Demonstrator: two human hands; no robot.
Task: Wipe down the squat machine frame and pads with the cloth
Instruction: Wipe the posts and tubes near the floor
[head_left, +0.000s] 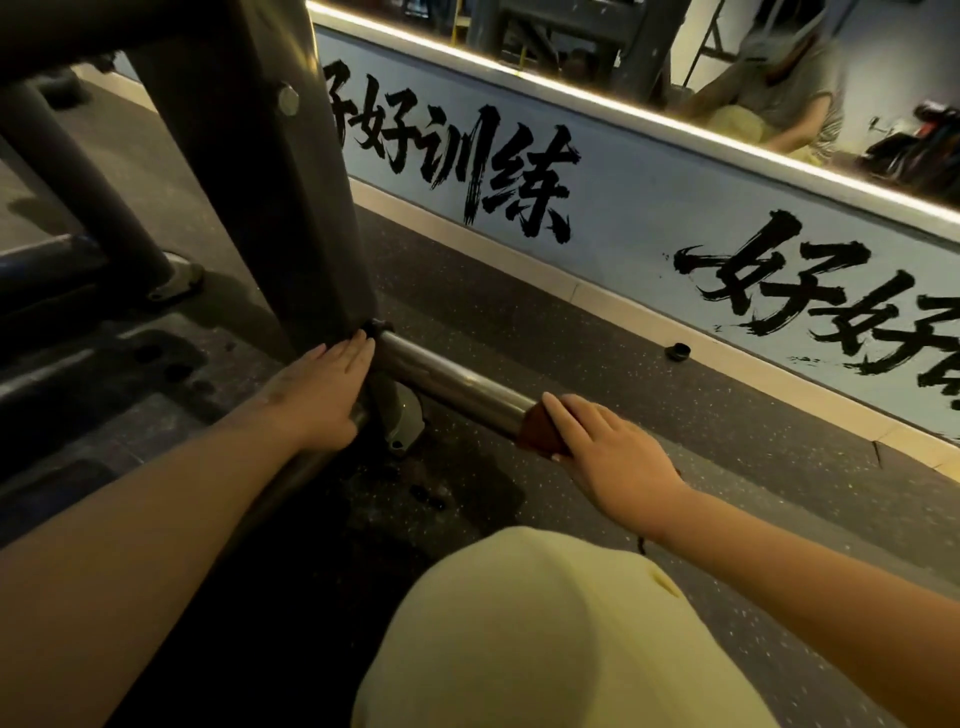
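Observation:
A steel peg (447, 382) juts out from the foot of the dark grey upright post (270, 171) of the squat machine. A reddish-brown cloth (537, 431) is wrapped over the peg's outer end, and my right hand (602, 452) grips it there, fingers curled over the top. My left hand (322, 395) rests on the base of the post beside the peg's root, its fingers straight and lying against the frame. Most of the cloth is hidden under my right hand.
A diagonal brace (88, 171) ends in a bolted foot plate (174, 283) at the left. The speckled rubber floor (597, 358) runs to a wall with black brush lettering (498, 176). A small black cap (678, 351) lies by the wall. My knee in yellow fabric (545, 634) fills the bottom.

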